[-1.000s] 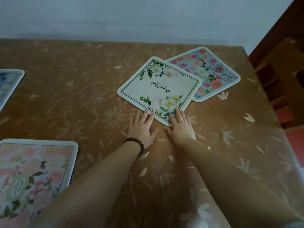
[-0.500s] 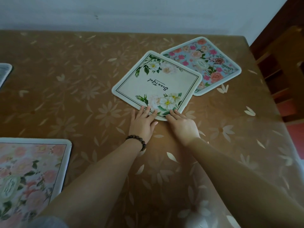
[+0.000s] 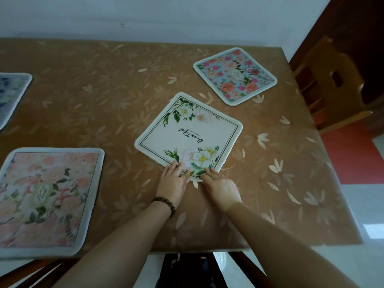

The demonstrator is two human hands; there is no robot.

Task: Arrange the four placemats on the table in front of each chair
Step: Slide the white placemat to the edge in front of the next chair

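A white placemat (image 3: 190, 135) with green leaves and white flowers lies turned like a diamond in the middle of the table. My left hand (image 3: 173, 182) and my right hand (image 3: 221, 187) rest side by side with their fingertips pressed flat on its near corner. A blue placemat (image 3: 234, 75) with pink roses lies apart from it at the back right. A pink flowered placemat (image 3: 44, 200) sits at the front left. At the far left edge, a dark blue placemat (image 3: 11, 94) is cut off by the frame.
The table (image 3: 93, 96) wears a brown cloth with pale leaf prints and stands against a white wall. A wooden chair (image 3: 332, 84) stands at its right side. The dark frame of another chair (image 3: 245, 265) shows below the table's front edge.
The white placemat has slid toward me under both hands and no longer overlaps the blue one. My view has pulled back, showing the table's front edge.
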